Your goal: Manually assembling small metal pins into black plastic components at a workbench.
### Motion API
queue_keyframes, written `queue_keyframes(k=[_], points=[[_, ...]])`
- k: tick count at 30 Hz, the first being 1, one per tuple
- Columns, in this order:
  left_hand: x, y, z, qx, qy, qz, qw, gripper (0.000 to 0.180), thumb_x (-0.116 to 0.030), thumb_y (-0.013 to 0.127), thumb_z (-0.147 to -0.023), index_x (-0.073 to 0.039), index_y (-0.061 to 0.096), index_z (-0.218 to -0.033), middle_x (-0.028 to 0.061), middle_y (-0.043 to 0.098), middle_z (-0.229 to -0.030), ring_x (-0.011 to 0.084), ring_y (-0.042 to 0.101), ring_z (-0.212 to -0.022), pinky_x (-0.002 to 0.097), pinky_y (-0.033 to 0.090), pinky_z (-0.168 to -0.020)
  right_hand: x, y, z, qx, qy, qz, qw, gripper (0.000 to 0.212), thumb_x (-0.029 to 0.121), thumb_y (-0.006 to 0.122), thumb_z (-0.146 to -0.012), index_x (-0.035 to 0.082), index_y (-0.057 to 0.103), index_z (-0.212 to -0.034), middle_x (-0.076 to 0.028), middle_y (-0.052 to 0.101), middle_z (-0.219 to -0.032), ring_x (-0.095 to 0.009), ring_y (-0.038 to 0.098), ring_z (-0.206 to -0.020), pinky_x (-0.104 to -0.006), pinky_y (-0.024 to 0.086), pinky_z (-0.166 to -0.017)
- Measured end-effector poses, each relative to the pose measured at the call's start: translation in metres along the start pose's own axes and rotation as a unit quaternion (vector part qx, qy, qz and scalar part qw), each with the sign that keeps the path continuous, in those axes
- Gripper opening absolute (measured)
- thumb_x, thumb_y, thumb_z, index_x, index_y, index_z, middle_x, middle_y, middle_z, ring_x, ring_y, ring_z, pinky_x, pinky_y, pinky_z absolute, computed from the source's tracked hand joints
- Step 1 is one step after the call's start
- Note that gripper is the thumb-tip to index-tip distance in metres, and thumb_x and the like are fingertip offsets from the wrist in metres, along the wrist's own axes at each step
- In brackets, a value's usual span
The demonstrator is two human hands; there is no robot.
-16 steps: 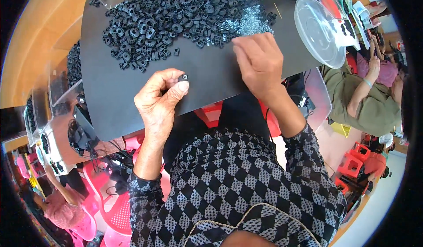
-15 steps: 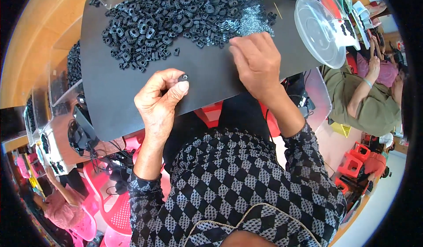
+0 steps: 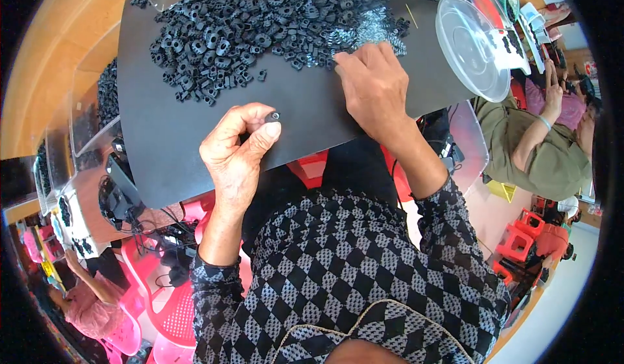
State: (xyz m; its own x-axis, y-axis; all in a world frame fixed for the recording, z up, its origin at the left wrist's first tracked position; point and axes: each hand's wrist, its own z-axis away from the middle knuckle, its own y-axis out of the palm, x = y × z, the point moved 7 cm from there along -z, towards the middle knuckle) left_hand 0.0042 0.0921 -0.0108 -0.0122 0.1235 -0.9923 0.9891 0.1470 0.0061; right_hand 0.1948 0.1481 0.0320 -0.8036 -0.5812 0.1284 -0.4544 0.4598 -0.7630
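Observation:
Between thumb and forefinger, my left hand (image 3: 233,144) pinches a small black plastic part (image 3: 275,116) with a round opening facing up, held over the near part of the dark table. My right hand (image 3: 375,88) is at the near edge of a heap of small silvery coil springs (image 3: 368,31). Its fingers curl downward, and the tips are hidden, so what they hold cannot be made out. A large heap of loose black plastic parts (image 3: 244,23) spreads over the far side of the table, left of the springs.
A round clear plastic lid (image 3: 473,49) lies at the table's right edge. A thin yellowish stick (image 3: 412,15) rests beside the springs. Clear bins (image 3: 91,120) and black cables (image 3: 133,224) are at left. Other people sit at right and lower left, near pink chairs (image 3: 172,315).
My right hand has shifted slightly farther away, closer against the springs, with its fingers turned down. The left hand keeps its pinch on the black part, nearly still.

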Motion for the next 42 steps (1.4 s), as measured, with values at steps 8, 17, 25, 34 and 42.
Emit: queue_keyframes(k=[8, 17, 25, 34, 42], points=[[0.002, -0.005, -0.004, -0.009, -0.019, 0.007, 1.0, 0.019, -0.002, 0.074, -0.075, 0.002, 0.065, -0.091, -0.0031, 0.053, -0.075, 0.0046, 0.043, -0.065, 0.018, 0.038, -0.06, 0.014, 0.011, -0.006, 0.001, -0.02, -0.013, 1.0, 0.021, 0.003, 0.071, -0.066, 0.004, 0.063, -0.086, -0.008, 0.055, -0.074, -0.026, 0.051, -0.07, -0.0349, 0.043, -0.06], [0.005, -0.014, -0.005, 0.006, -0.005, -0.027, 1.0, 0.019, 0.0, 0.071, -0.077, 0.004, 0.064, -0.094, 0.0046, 0.065, -0.082, 0.0091, 0.057, -0.069, 0.0208, 0.048, -0.065, 0.024, 0.012, 0.0, 0.017, -0.008, -0.088, 0.996, 0.019, 0.004, 0.07, -0.069, 0.003, 0.064, -0.087, -0.009, 0.057, -0.075, -0.027, 0.053, -0.07, -0.0361, 0.044, -0.061], [0.008, -0.016, 0.001, -0.005, -0.018, 0.001, 1.0, 0.017, 0.001, 0.071, -0.077, 0.003, 0.064, -0.093, 0.0015, 0.062, -0.081, 0.0065, 0.054, -0.069, 0.0192, 0.045, -0.065, 0.04, 0.024, -0.002, 0.045, -0.034, -0.051, 0.997, 0.019, 0.004, 0.07, -0.069, 0.005, 0.063, -0.086, -0.008, 0.055, -0.075, -0.026, 0.052, -0.07, -0.0363, 0.044, -0.061], [0.015, -0.027, 0.004, 0.012, 0.001, 0.023, 1.0, 0.019, 0.001, 0.071, -0.077, 0.004, 0.064, -0.094, 0.0049, 0.065, -0.083, 0.009, 0.058, -0.07, 0.0208, 0.048, -0.066, 0.052, 0.025, 0.002, 0.062, 0.004, -0.106, 0.992, 0.017, 0.001, 0.069, -0.069, 0.004, 0.058, -0.083, -0.008, 0.057, -0.076, -0.025, 0.054, -0.07, -0.033, 0.045, -0.062], [0.014, -0.029, 0.007, 0.011, -0.044, 0.108, 0.993, 0.016, 0.001, 0.068, -0.079, 0.002, 0.066, -0.095, -0.0004, 0.06, -0.085, 0.0051, 0.052, -0.071, 0.0188, 0.044, -0.064, 0.052, 0.037, 0.012, 0.081, 0.266, -0.571, 0.772, 0.015, 0.003, 0.068, -0.078, 0.001, 0.067, -0.093, 0.001, 0.063, -0.08, -0.005, 0.057, -0.073, -0.0203, 0.047, -0.064]])
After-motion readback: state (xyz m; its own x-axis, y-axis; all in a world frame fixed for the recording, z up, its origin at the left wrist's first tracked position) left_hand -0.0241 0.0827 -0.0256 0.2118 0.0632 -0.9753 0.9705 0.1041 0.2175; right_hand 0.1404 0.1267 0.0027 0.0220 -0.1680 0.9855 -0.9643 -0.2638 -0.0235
